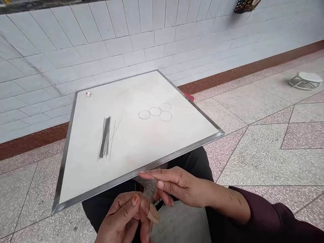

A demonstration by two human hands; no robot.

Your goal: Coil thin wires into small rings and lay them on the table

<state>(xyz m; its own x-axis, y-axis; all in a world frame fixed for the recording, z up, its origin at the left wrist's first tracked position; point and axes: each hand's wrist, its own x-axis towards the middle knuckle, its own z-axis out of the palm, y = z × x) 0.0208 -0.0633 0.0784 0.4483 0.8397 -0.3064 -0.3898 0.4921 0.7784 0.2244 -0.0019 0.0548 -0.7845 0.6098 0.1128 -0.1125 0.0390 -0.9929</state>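
From where I'm sitting, the white board with metal edging [88,196] is propped across a lap in dark trousers [194,165], out ahead of both hands. The right hand [177,185] is loose and open, fingers stretched out, with the index fingertip [144,173] right at the board's near edge, not pinching anything. The left hand [121,216] sits just below it, fingers curled around a tan strip [154,213], which could be a plaster on a finger or a small flat piece. Honestly can't tell, or whether it's pinched. Further out, beyond the hands to the left, there's a tight bunch of thin black strands [105,138] with a few lying loose beside it, and to the right four thin drawn rings [155,111] in a cluster. Right now no strand crosses the rings, and a tiny red-and-white bit [88,94] sits by the far corner.
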